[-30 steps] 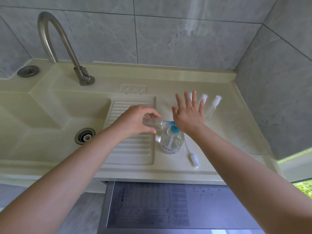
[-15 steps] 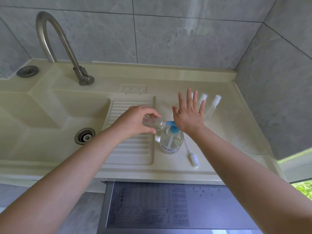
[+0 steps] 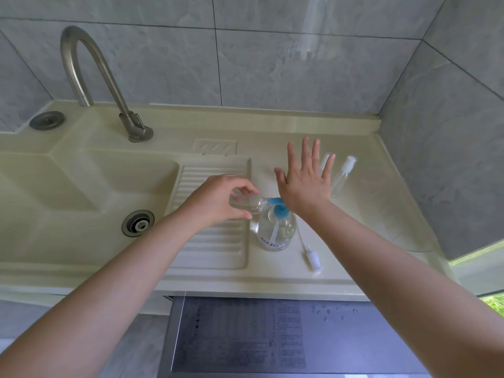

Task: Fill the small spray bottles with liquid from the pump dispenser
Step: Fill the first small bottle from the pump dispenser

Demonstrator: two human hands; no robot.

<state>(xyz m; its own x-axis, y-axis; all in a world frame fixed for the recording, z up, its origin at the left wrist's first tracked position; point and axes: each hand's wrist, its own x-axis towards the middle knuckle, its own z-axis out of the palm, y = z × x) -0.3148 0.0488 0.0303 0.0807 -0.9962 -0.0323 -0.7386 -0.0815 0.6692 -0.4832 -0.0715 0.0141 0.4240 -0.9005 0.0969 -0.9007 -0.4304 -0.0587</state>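
Left hand [image 3: 218, 199] grips small spray bottle [image 3: 246, 204] at pump dispenser [image 3: 276, 227] spout, right hand [image 3: 305, 184] flat on pump; misalignment likely spills.

Pump dispenser [image 3: 275, 231] stands right of the drainboard [image 3: 215, 241] (spray head [image 3: 313, 259] beside it).

Two bare forearms, left hand [image 3: 218, 197] and right hand [image 3: 305, 184] (both ringless)

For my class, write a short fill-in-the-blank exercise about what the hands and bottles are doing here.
The left hand holds a small ____ bottle at the blue nozzle.
The right hand presses the pump dispenser with fingers ____.
A loose spray cap lies ____ of the dispenser.

Missing words: clear; spread; right
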